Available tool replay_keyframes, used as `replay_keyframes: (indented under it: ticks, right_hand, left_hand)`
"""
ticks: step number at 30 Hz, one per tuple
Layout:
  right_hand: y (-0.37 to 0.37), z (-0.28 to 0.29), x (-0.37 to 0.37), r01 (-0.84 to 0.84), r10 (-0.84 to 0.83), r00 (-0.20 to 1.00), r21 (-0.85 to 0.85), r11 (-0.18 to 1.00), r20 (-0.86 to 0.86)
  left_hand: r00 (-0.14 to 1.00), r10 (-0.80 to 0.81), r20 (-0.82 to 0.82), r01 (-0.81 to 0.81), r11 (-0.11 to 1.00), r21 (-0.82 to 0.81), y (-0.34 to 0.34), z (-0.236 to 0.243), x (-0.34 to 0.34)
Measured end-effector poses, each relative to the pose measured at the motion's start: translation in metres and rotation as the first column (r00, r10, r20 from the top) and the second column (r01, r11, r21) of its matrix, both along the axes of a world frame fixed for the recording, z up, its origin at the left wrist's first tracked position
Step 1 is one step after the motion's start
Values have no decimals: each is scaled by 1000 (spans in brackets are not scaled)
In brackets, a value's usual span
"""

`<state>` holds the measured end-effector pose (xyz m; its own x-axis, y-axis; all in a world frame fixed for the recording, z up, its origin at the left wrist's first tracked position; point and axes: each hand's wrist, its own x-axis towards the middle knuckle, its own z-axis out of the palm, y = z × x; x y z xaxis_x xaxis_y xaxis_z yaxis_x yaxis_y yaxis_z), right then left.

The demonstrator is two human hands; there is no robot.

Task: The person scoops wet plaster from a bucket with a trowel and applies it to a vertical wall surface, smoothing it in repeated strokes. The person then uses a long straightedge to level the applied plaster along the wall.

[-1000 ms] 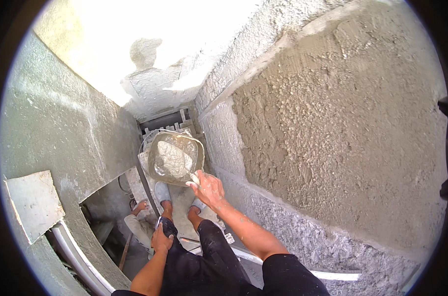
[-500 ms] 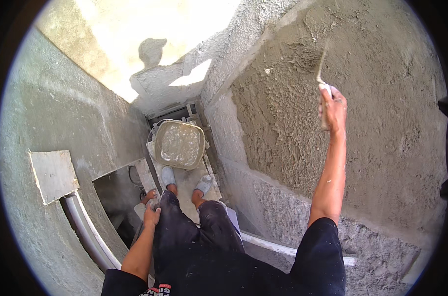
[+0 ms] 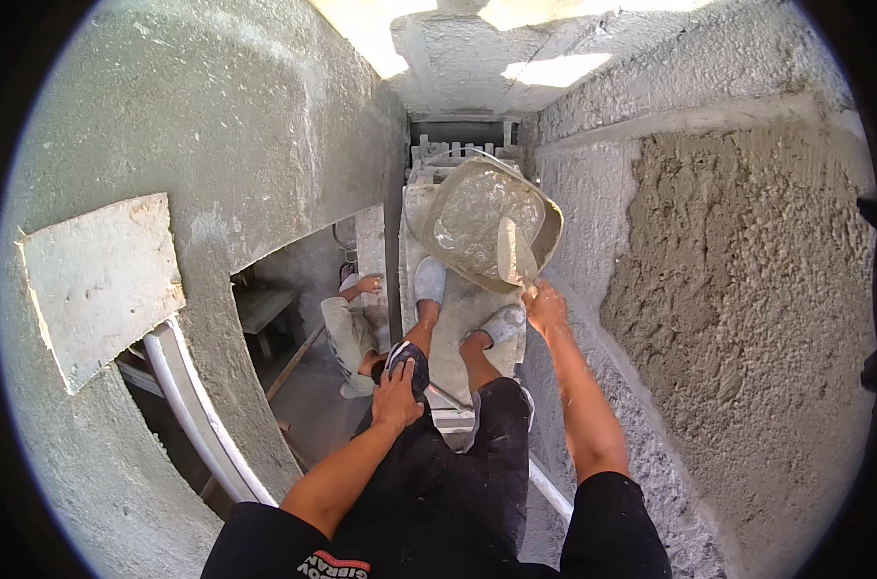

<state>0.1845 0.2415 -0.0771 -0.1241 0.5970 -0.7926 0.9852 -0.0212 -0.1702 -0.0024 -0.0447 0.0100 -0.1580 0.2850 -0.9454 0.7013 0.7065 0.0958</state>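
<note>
Grey wet mortar [image 3: 479, 207] sits in the bucket [image 3: 552, 239], likely heavy and soft; our trowel [image 3: 509, 253], its blade over the bucket's near side, should feel stiff, and slick where wet. We best hold its handle, where our right hand [image 3: 546, 305] is clamped; our left hand [image 3: 397, 398] lies over the left knee [image 3: 411, 357], fingers apart.

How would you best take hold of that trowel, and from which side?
The trowel is probably best held by its handle, from the near side, much as the right hand does. The handle end points back toward the person at the near rim of the bucket, while the blade points away, over the wet mortar. The flat, mortar-smeared blade looks like a poorer grip.
</note>
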Motion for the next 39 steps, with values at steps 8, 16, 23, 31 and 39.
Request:
replay_keyframes:
  ticks: [8, 16, 23, 31, 39]
  right_hand:
    - [3, -304, -118, 351, -384, 915, 223, 909, 127]
    - [-50, -280, -128, 395, -356, 909, 176, 902, -214]
    - [-43, -69, -46, 255, -149, 951, 413, 874, -272]
    - [11, 305, 36, 77, 106, 883, 365, 928, -457]
    - [78, 450, 173, 334, -553, 511, -441, 833, -659]
  left_hand:
    - [999, 44, -6, -44, 998, 37, 5, -28, -22]
    - [997, 61, -36, -56, 990, 126, -6, -25, -12]
    - [993, 16, -115, 7, 980, 198, -15, -18, 18]
    - [948, 319, 7, -303, 892, 335, -10, 37, 21]
    - [923, 382, -34, -354, 883, 306, -48, 85, 5]
